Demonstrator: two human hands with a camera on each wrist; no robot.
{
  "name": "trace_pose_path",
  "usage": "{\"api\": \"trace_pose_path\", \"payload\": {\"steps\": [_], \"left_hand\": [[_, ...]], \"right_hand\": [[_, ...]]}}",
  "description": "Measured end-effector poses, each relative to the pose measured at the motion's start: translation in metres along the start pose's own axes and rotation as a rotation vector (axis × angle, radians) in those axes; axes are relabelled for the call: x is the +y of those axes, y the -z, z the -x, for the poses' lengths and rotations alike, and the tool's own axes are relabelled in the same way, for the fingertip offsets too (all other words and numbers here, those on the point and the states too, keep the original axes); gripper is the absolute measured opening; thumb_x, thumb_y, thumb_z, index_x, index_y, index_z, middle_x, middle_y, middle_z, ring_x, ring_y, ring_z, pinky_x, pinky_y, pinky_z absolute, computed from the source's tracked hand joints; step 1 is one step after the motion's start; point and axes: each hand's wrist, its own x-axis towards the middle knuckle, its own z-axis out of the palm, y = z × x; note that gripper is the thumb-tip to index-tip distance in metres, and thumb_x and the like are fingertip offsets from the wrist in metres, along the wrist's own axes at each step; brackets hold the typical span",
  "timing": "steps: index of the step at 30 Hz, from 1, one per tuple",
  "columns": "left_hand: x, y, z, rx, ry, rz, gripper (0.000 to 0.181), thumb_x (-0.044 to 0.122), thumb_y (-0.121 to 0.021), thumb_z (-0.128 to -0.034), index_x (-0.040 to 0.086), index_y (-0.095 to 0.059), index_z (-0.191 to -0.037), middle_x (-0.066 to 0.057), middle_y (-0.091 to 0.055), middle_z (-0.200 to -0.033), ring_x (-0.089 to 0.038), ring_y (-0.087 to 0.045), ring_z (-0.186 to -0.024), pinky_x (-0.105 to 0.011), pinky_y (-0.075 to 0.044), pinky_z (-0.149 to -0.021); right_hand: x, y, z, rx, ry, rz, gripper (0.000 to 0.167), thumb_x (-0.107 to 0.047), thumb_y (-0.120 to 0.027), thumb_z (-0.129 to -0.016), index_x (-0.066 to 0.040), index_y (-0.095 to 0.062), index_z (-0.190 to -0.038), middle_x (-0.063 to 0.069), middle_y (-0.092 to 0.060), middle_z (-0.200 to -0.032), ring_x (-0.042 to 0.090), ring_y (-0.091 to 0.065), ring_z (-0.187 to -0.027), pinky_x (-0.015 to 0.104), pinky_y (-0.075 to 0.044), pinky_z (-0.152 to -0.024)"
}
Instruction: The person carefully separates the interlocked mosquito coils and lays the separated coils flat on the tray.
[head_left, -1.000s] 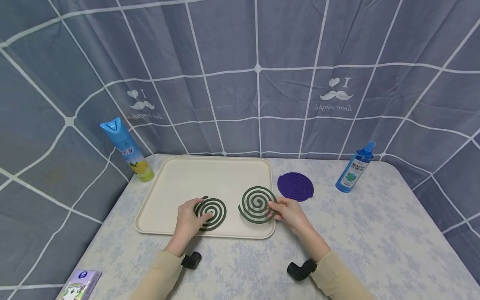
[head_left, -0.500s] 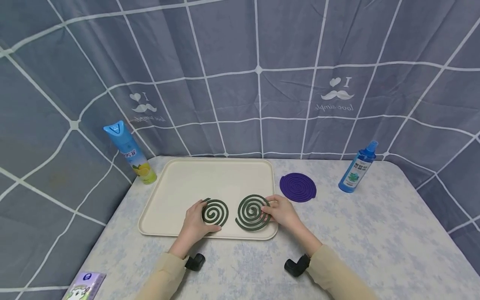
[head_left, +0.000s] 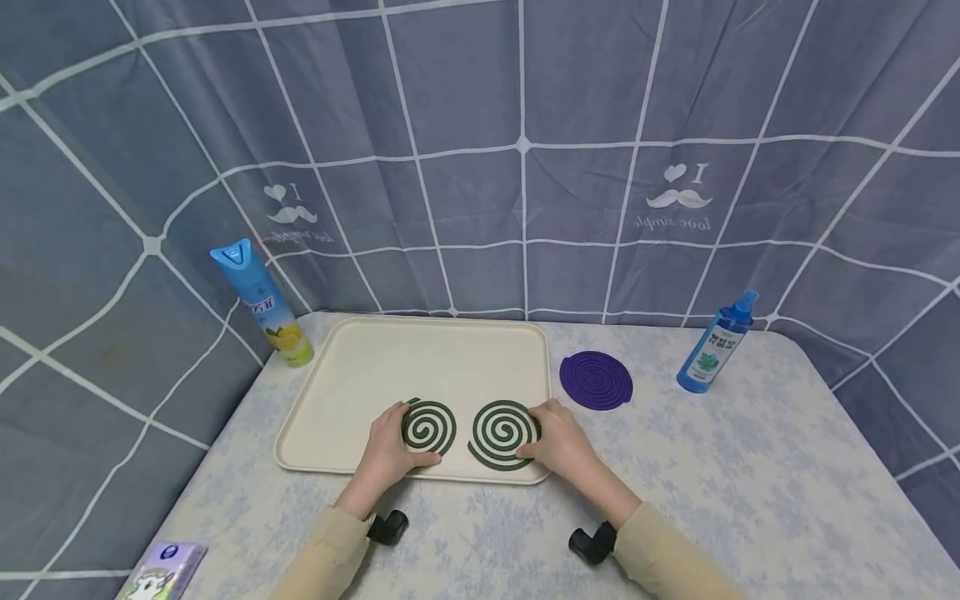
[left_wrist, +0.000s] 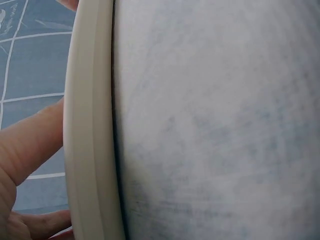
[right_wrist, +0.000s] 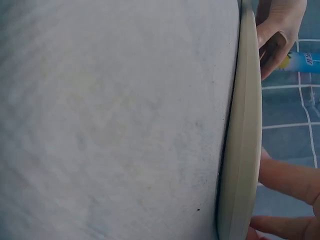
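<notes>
Two green mosquito coils lie flat, side by side, on the front part of a cream tray (head_left: 360,392). My left hand (head_left: 386,446) curls round the left mosquito coil (head_left: 429,429), fingers at its left edge and thumb along its lower edge. The right mosquito coil (head_left: 498,435) has my right hand (head_left: 561,439) at its right side, thumb on the lower right and fingers at the upper right edge. In both wrist views the tray's rim (left_wrist: 90,120) hides the coils. Part of the right hand (right_wrist: 287,200) shows beyond the rim in the right wrist view.
A purple spiral coil (head_left: 596,380) lies right of the tray. A blue spray bottle (head_left: 712,346) stands farther right, and a blue and yellow spray can (head_left: 266,308) at the tray's back left. A purple tissue pack (head_left: 161,571) lies front left. A grey curtain hangs behind.
My right hand has lowered the right coil, moving it slightly left and toward me, onto the tray. My left thumb has shifted from the left coil's middle to its lower edge.
</notes>
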Motion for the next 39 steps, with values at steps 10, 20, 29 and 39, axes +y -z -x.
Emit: {"api": "trace_pose_path", "payload": {"steps": [10, 20, 29, 39], "left_hand": [[0.000, 0.002, -0.001, -0.005, -0.006, 0.006, 0.099, 0.023, -0.091, -0.0689, -0.009, -0.036, -0.145, -0.031, -0.031, -0.152, -0.051, -0.027, -0.140, -0.062, -0.035, -0.110], [0.030, 0.013, -0.009, 0.066, -0.090, 0.038, 0.062, 0.022, -0.076, -0.0872, -0.006, -0.051, -0.137, -0.029, -0.043, -0.146, -0.049, -0.033, -0.138, -0.061, -0.035, -0.111], [0.133, -0.055, -0.051, -0.033, -0.273, 0.148, 0.038, 0.021, -0.072, -0.0898, 0.002, -0.065, -0.122, -0.017, -0.067, -0.120, -0.034, -0.061, -0.109, -0.045, -0.052, -0.092], [0.191, -0.118, -0.076, -0.138, -0.111, 0.104, 0.051, 0.021, -0.075, -0.0871, -0.005, -0.058, -0.127, -0.023, -0.065, -0.122, -0.034, -0.064, -0.111, -0.041, -0.055, -0.091]], "right_hand": [[0.003, 0.001, -0.003, -0.058, 0.029, -0.003, 0.069, -0.023, -0.089, -0.070, 0.005, -0.061, -0.126, 0.015, -0.059, -0.122, 0.034, -0.056, -0.113, 0.047, -0.052, -0.093], [0.046, 0.041, -0.028, 0.054, -0.081, -0.300, 0.035, -0.019, -0.072, -0.089, -0.001, -0.069, -0.118, 0.016, -0.071, -0.110, 0.022, -0.066, -0.086, 0.030, -0.055, -0.066], [0.117, 0.090, -0.062, 0.168, -0.247, -0.156, 0.041, -0.021, -0.063, -0.094, 0.011, -0.062, -0.121, 0.031, -0.063, -0.121, 0.045, -0.059, -0.111, 0.053, -0.050, -0.095], [0.139, 0.083, -0.076, 0.128, -0.286, -0.148, 0.040, -0.020, -0.065, -0.093, 0.013, -0.063, -0.116, 0.032, -0.064, -0.118, 0.047, -0.058, -0.111, 0.054, -0.050, -0.094]]}}
